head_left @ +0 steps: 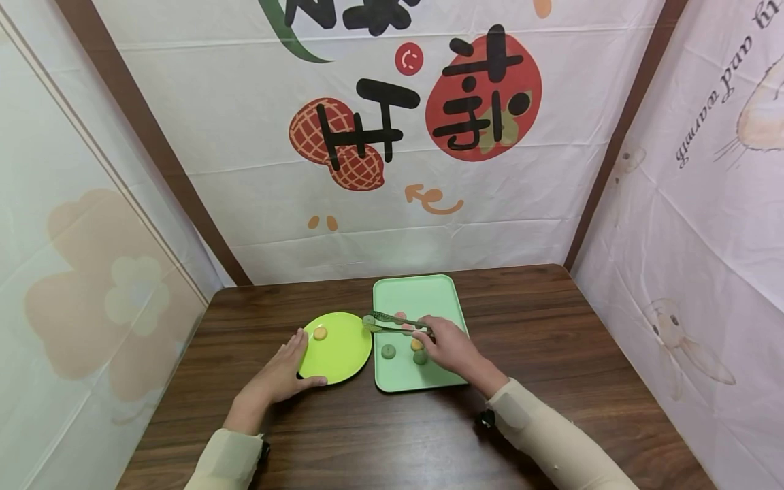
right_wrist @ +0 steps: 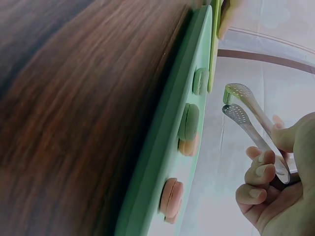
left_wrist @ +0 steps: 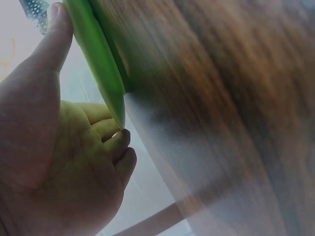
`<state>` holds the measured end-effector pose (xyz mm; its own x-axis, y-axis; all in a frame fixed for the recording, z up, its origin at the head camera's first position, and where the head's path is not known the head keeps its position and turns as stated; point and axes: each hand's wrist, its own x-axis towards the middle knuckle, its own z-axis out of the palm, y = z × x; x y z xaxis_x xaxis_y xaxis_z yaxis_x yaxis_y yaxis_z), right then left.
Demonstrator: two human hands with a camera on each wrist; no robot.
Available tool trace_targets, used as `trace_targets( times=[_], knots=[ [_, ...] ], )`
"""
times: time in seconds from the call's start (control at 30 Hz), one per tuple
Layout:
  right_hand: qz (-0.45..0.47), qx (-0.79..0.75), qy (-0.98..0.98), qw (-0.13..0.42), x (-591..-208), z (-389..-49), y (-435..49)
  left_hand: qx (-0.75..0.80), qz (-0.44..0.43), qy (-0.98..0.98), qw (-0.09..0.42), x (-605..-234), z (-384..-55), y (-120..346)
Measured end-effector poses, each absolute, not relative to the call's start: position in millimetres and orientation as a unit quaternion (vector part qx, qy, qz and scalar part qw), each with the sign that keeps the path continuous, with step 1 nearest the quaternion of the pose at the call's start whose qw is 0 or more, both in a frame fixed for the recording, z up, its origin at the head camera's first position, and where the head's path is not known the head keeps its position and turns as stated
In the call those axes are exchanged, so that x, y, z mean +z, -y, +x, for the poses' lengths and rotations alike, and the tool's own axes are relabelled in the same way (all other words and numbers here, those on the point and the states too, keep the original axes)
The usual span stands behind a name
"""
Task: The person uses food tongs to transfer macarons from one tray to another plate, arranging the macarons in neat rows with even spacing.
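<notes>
My right hand (head_left: 450, 346) holds metal tongs (head_left: 392, 322) with perforated tips. Between those tips is a green macaron (head_left: 369, 320), raised where the plate's right edge meets the tray's left edge. My left hand (head_left: 278, 371) grips the round yellow-green plate (head_left: 343, 361), its thumb at the near rim and its fingers along the left rim. One yellow macaron (head_left: 320, 333) lies on that plate. On the pale green tray (head_left: 416, 294) are a green macaron (head_left: 388, 351), another green macaron (right_wrist: 189, 122), an orange macaron (head_left: 416, 345) and pink macarons (right_wrist: 171, 197), partly hidden by the tongs and hand.
Plate and tray stand side by side on a dark wooden table (head_left: 343, 435). Printed white cloth walls (head_left: 257, 204) enclose its back and sides.
</notes>
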<state>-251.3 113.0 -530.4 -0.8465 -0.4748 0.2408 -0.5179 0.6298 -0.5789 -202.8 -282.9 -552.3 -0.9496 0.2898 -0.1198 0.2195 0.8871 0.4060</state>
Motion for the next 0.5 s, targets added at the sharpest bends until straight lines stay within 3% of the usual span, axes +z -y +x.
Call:
trace_targets(
  times=[0.5],
  knots=[
    [0.307,0.341,0.888,0.029,-533.7,-256.8,-96.1,0.197,0.133,-0.967,0.086,-552.5,-202.9,283.0]
  ],
)
